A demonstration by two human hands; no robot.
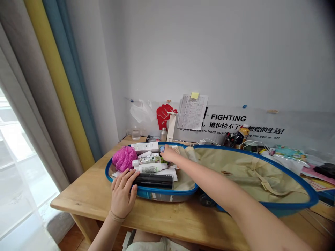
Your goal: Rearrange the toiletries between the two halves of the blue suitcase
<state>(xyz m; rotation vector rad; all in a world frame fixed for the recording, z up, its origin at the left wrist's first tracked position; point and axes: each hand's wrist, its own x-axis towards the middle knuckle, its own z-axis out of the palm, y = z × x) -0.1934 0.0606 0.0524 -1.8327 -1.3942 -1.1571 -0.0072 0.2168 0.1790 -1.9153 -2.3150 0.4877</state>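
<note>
An open suitcase with a blue rim (167, 192) lies on the wooden desk. My left hand (124, 190) rests over its near left edge, fingers stretched out against the end of a black, glossy tube-like case (154, 181). Further in, the fingers of my right hand (167, 153) are closed round a small item with a round blue end (162, 149); its kind is not clear. Around it lie a pink bath puff (124, 158), a white box (144, 147), a clear bottle (147, 160), a white tube (152, 167) and a wooden comb (176, 150).
The suitcase's other half (222, 167) opens to the right, with beige lining and straps. Behind stand a white desk lamp (171, 127), a small grey bottle (163, 134) and an orange-labelled bottle (242, 135). Colourful packets (290, 153) lie at the right.
</note>
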